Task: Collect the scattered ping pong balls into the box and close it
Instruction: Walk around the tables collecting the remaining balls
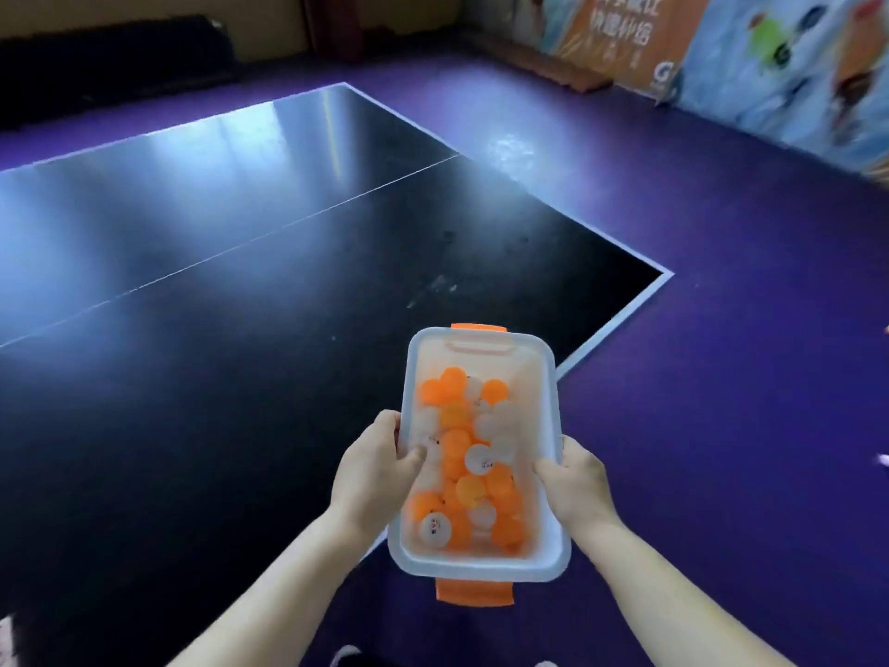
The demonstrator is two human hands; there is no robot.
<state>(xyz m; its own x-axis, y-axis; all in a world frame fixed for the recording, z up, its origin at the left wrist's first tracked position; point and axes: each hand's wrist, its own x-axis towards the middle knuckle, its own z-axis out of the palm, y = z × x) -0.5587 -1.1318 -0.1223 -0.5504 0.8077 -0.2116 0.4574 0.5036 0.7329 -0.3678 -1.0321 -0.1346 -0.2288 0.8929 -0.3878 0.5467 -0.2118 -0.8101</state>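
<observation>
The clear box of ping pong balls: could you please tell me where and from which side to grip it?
Grip the box by its long sides, one hand from each side, as the left hand and right hand do: orange latches occupy the short ends.

1. Just one cam, worn on the person's head.
2. It looks fwd and down, from above the arms.
3. Very near, at the bottom: the left hand (380,469) and right hand (575,483) hold the box (549,402) close under the cam, a bit right of the middle.
4. Farther off: the black table (240,329) fills the left and middle. One corner points right.
5. Wide lens, so it sees lots: the purple floor (721,377) on the right and the wall posters (721,55) at top right, which look blurry.
</observation>
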